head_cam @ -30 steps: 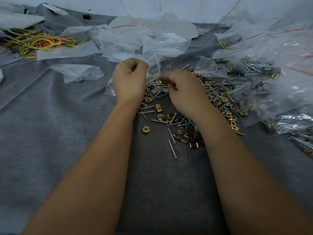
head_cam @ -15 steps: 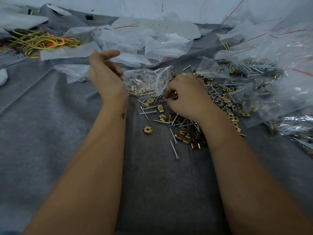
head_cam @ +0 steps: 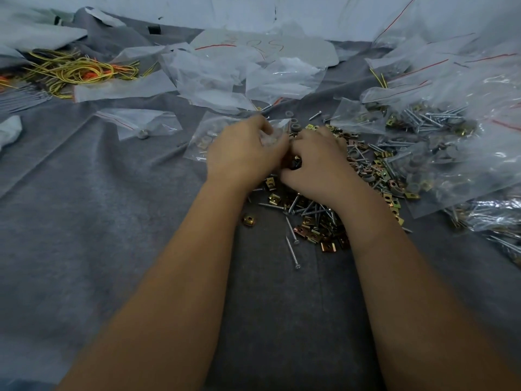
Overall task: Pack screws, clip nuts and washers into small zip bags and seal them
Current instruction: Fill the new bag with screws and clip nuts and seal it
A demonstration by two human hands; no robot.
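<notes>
Where writing shows, it is red scrawl on a pale sheet (head_cam: 265,48) at the far edge; the marks cannot be read. Grey felt cloth (head_cam: 84,221), creased and matte, covers the work surface, with a white wall behind. Empty zip bags (head_cam: 220,77), clear film with red seal lines, lie crumpled beyond the hands. Yellow and orange wire (head_cam: 73,71) is tangled at far left. Filled bags (head_cam: 451,142) are heaped at right. Loose screws (head_cam: 291,244), brassy square clip nuts (head_cam: 249,220) and grey ring washers (head_cam: 294,121) are scattered under and around the hands. The left hand (head_cam: 242,156) has its fingers curled round a small bag (head_cam: 203,139) holding some hardware. The right hand (head_cam: 318,165) rests curled on the pile, touching the left; whether it holds anything cannot be told.
</notes>
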